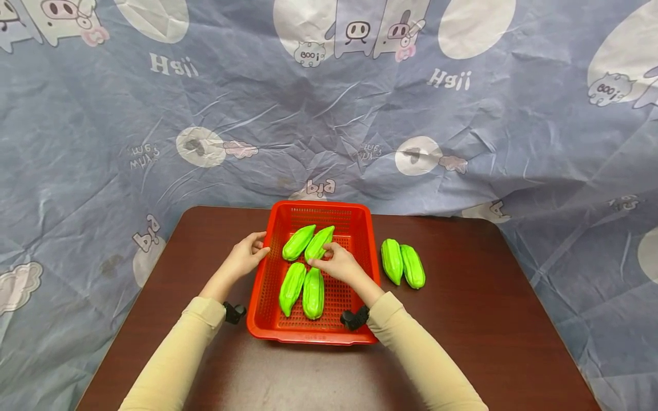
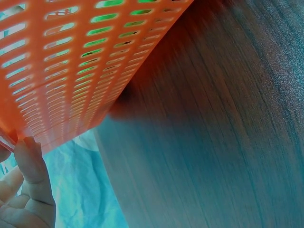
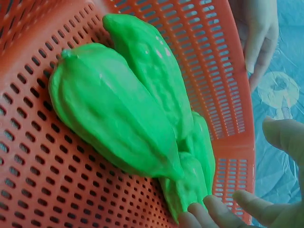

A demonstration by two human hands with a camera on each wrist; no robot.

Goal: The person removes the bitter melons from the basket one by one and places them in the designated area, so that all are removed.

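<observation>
The right hand (image 1: 339,262) reaches palm down over the red basket (image 1: 319,337), thumb and fingers spread apart above the far-right green gourd (image 1: 320,242); whether the fingertips touch it I cannot tell. That hand partly covers the gourd's near side, and the right wrist view cuts the hand off at the frame edge. The left hand (image 1: 245,255) pinches the basket's left rim, its fingers bent; its own wrist view crops most of it. Three more gourds (image 1: 292,289) lie beside and nearer in the basket, visible from the left wrist only as green through the slots. Two loose gourds (image 1: 402,265) lie side by side on the table (image 1: 473,319), right of the basket.
</observation>
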